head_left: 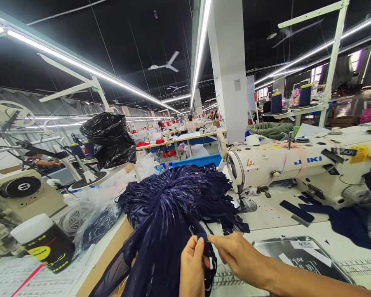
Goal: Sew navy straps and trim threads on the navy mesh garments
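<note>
A large bundle of navy blue fabric strips (170, 194) lies heaped on the sewing table in front of me, its ends fanning out. My left hand (191, 264) pinches the end of a navy fabric strip (202, 236) between thumb and fingers, at the near right edge of the bundle. From the right, my right hand (239, 256) meets it, its index finger at the strip's edge and the other fingers curled; its thumb is mostly hidden. A looped dark strip (213, 264) hangs down below the two hands.
A white JUKI sewing machine (272, 165) stands to the right, with navy scraps (346, 222) beside it. Nearer lies a metal tray (284, 247) with paper labels. On the left are a black-and-white thread cone (46, 243), a plastic bag (102, 222) and another machine (21, 198).
</note>
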Demonstrator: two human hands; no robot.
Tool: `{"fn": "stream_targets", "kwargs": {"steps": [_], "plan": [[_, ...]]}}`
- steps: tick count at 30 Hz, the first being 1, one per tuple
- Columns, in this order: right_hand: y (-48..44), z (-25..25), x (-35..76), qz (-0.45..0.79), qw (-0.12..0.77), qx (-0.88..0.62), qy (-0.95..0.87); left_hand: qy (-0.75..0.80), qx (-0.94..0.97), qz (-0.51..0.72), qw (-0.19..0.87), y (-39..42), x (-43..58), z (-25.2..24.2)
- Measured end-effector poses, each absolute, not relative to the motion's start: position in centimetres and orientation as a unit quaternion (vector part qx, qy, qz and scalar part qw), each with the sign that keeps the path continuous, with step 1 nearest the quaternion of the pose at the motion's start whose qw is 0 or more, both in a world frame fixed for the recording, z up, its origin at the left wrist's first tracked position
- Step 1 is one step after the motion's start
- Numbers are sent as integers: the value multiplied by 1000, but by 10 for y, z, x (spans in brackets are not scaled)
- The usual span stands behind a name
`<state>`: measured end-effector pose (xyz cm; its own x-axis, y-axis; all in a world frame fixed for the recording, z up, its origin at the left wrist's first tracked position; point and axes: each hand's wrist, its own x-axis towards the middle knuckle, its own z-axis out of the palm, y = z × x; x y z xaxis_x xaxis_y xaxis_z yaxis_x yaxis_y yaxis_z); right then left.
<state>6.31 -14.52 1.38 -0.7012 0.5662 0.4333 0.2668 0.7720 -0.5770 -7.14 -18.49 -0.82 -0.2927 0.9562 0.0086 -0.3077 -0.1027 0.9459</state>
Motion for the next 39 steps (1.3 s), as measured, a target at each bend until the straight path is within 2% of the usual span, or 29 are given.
{"fn": "stream_targets", "kwargs": {"steps": [5,8,11,20,35,39], "plan": [[-149,13,53,424,297,-274,-811,507,396,636,425,-181,-69,-9],[-150,15,50,473,291,-280,-783,518,415,633,399,-180,-68,-10],[-148,16,52,450,291,-273,-799,520,411,635,396,-181,-67,-12],[-145,19,66,266,284,-260,-884,526,372,659,389,-184,-61,-8],[-147,21,69,281,272,-257,-884,508,356,667,413,-183,-61,-10],[-147,14,65,288,300,-254,-873,492,351,670,431,-183,-61,-9]]}}
